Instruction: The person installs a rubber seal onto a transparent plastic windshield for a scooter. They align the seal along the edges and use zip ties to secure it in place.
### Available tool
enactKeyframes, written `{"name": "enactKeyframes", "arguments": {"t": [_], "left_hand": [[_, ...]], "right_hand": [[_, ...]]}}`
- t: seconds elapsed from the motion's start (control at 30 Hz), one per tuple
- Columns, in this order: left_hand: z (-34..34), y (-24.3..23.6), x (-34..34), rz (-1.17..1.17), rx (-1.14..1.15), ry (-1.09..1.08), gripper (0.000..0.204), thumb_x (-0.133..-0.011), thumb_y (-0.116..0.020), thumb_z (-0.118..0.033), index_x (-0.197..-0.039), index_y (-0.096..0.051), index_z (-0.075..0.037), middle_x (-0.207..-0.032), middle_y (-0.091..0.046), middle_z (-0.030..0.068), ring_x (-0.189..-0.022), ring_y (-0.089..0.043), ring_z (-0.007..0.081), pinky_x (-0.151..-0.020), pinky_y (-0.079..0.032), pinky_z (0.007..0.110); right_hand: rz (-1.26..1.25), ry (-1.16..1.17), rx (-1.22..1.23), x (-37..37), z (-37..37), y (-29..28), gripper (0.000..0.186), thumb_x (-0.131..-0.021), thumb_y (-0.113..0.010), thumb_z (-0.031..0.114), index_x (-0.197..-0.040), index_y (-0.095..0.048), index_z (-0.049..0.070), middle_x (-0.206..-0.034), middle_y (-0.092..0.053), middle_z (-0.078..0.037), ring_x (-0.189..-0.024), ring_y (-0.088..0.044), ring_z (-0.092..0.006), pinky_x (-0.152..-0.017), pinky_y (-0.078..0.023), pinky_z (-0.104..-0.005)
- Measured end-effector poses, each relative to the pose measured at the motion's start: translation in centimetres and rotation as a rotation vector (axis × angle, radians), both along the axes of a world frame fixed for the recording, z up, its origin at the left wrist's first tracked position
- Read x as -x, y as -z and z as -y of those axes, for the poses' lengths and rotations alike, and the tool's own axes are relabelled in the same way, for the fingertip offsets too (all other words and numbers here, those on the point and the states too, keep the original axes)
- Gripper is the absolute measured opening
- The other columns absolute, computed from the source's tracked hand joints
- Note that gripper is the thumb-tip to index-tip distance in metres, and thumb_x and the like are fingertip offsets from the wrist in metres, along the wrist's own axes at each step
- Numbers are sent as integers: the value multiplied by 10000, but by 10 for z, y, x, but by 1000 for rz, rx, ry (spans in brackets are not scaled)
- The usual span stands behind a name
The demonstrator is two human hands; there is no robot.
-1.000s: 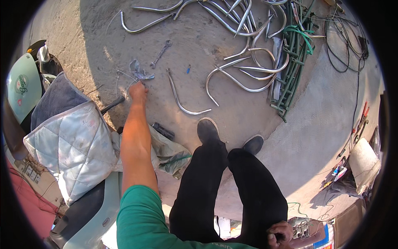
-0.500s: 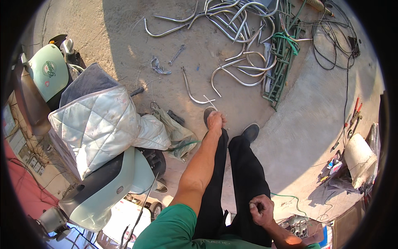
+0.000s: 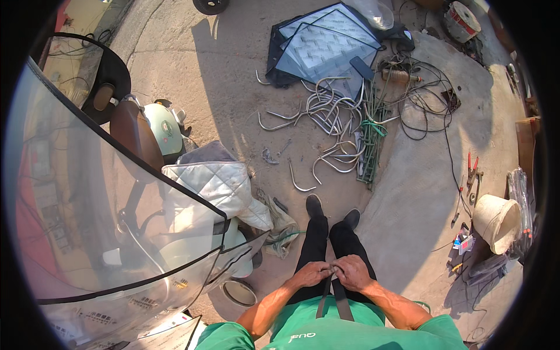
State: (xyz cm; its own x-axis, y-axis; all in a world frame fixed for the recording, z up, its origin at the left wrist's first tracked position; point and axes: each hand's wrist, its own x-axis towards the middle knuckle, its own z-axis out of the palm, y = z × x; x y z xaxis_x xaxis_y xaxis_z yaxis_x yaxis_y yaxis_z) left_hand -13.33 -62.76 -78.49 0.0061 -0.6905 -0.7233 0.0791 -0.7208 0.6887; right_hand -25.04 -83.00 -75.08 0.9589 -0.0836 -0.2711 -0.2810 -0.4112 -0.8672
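Both bare hands meet at the near centre, in front of the dark trousers (image 3: 356,248) and just above the green shirt (image 3: 326,329), so the step in hand appears to be close two-handed fingering at the upper ends of two dark straps (image 3: 343,306). The left hand (image 3: 313,273) comes in from the left with its thumb and forefinger together; the right hand (image 3: 353,272) faces it with the fingers curled inward, and their tips touch or very nearly touch. The straps run from that meeting point toward the person over the shirt; whether the fingertips are clamped on them, or on some small piece between, I cannot tell, nor where the straps are fastened. A next move from this pose would, in my judgement, call for a light pinch and for one hand to steady the work while the other shifts. On the ground beyond the shoes (image 3: 314,205), a single bent metal tube (image 3: 296,179) lies apart from a far heap of curved metal tubes (image 3: 329,114), which lies just left of some green metal bars (image 3: 368,153). A quilted cover (image 3: 219,184) is at the left, beside a clear panel with black edging (image 3: 76,192); a whitish bucket (image 3: 487,214) lies tilted at the right, near red-handled pliers (image 3: 470,164).
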Motion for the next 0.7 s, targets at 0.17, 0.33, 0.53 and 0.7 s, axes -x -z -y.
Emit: {"name": "enactKeyframes", "arguments": {"t": [0.17, 0.33, 0.53, 0.7], "left_hand": [[-29, -99, -6, 101, -110, -140, 317, -999, -608, -310, -1118, -722, -39, -1061, -708, 164, -1013, -680, 348, -879, -522, 421], [-77, -147, 11, 295, -34, -261, 341, -990, -632, -328, -1105, -737, -24, -1022, -719, 158, -957, -692, 293, -849, -530, 391], [-159, -174, 41, 345, -57, -443, 403, -1002, -649, -388, -1109, -736, -9, -938, -741, 95, -859, -682, 181, -790, -532, 342], [-285, -145, 80, 308, -154, -564, 387, -991, -677, -348, -1174, -724, -9, -1008, -758, 89, -909, -715, 172, -838, -553, 331]], "right_hand": [[-41, -165, -144, -4, -12, -50, 235, -862, -661, 123, -1078, -742, 77, -1034, -740, -121, -969, -710, -342, -835, -583, -460], [-106, -361, -78, 0, -36, -96, 249, -947, -643, 226, -1094, -738, 49, -1035, -752, -160, -957, -725, -366, -810, -588, -450], [-155, -204, -131, 15, -80, -144, 273, -963, -648, 251, -1067, -739, 16, -963, -751, -199, -895, -731, -371, -786, -571, -441], [-143, -103, -168, 18, -144, -162, 283, -952, -662, 242, -1055, -743, -8, -913, -759, -166, -823, -728, -285, -760, -568, -396]]}}
